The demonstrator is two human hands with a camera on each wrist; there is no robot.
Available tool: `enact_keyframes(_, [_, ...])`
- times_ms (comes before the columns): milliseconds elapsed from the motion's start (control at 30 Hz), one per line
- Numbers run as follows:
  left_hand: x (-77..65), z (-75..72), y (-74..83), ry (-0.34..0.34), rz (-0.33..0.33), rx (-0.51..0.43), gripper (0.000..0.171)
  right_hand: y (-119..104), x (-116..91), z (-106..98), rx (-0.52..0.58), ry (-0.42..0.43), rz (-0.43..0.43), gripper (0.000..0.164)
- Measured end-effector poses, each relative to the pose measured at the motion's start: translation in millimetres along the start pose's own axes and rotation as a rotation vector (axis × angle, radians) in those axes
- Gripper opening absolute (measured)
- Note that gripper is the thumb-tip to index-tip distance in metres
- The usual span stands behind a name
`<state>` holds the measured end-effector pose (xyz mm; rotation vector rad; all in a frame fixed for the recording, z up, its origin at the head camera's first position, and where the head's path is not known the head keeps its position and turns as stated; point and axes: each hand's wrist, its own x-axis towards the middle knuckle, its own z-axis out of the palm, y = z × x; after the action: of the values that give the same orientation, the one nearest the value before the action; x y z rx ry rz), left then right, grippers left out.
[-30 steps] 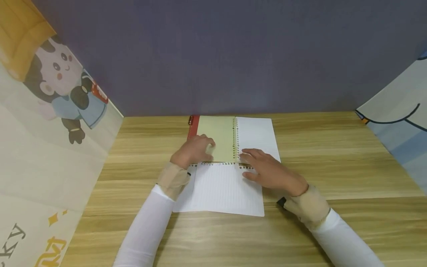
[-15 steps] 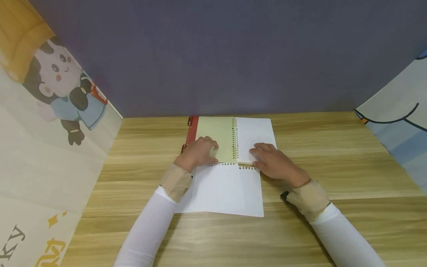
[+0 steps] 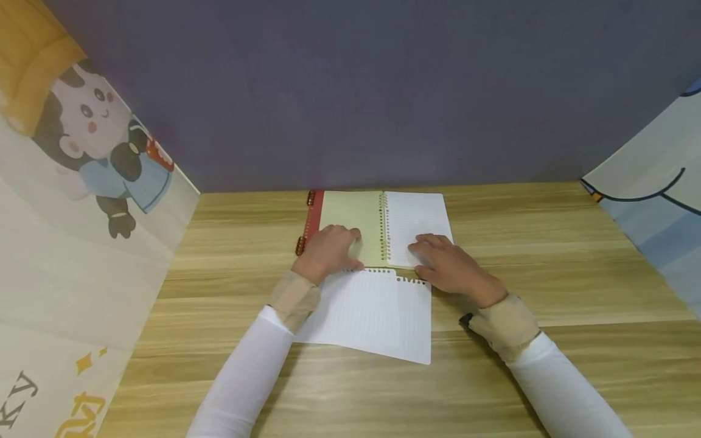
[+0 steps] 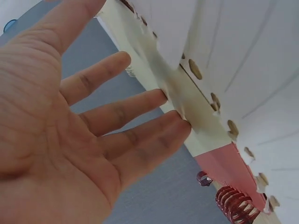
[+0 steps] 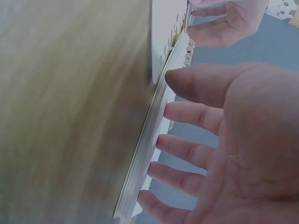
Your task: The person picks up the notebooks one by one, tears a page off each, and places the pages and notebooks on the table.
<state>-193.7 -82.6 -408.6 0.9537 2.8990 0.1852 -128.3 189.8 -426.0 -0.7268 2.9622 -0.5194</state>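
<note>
An open spiral notebook lies at the back of the table, with a pale green page [image 3: 350, 213] on its left and a lined white page [image 3: 417, 219] on its right. A red strip with coils [image 3: 313, 213] shows along its left edge. Loose lined sheets [image 3: 367, 310] with torn punched holes lie just in front of it, overlapping one another. My left hand [image 3: 330, 252] rests on the lower green page, fingers fairly straight, thumb near the sheets' torn edge. With spread, relaxed fingers, my right hand [image 3: 451, 267] touches the lower right of the white page.
The wooden table [image 3: 547, 261] extends on both sides and toward me. A dark grey panel [image 3: 383, 97] stands directly behind the notebook. Printed walls with cartoon figures [image 3: 93, 121] border the left and right sides.
My right hand has moved from the notebook's middle rightward onto the white page. My left hand has shifted slightly right. The loose sheets have slid apart, one lower at the right.
</note>
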Motion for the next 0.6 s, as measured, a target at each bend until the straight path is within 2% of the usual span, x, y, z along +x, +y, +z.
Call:
enact_keyframes(200, [-0.2, -1.2, -1.5, 0.001, 0.016, 0.000, 0.055, -2.6, 1.2, -1.4, 0.002, 0.005, 0.002, 0.045])
enact_keyframes(600, [1.1, -4.4, -2.5, -0.066, 0.058, -0.026, 0.047, -0.8, -0.8, -1.6, 0.007, 0.003, -0.002, 0.045])
